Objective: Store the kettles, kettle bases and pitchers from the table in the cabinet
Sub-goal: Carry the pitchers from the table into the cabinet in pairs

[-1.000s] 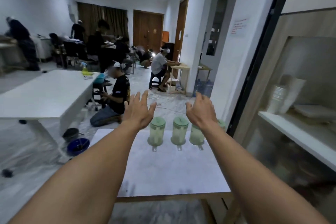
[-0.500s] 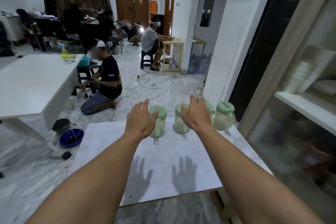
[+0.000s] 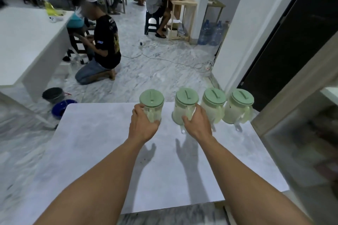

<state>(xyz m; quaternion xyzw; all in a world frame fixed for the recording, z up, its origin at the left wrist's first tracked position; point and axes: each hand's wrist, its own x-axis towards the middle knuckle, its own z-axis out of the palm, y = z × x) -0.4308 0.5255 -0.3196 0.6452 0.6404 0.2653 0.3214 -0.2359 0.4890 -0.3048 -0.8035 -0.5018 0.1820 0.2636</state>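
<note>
Got left hand point(image 3: 144, 126) curled round leftmost pitcher point(image 3: 151, 103) and right hand point(image 3: 196, 123) round second pitcher point(image 3: 183, 104), both upright near the far edge of the desk point(image 3: 102, 151). Leaving third pitcher point(image 3: 213, 104) and fourth pitcher point(image 3: 237, 108) untouched just to the right. Looks like the pickup step, early on. Next probably calls for lifting both straight up, then swinging right toward the cabinet point(image 3: 292, 97).
</note>
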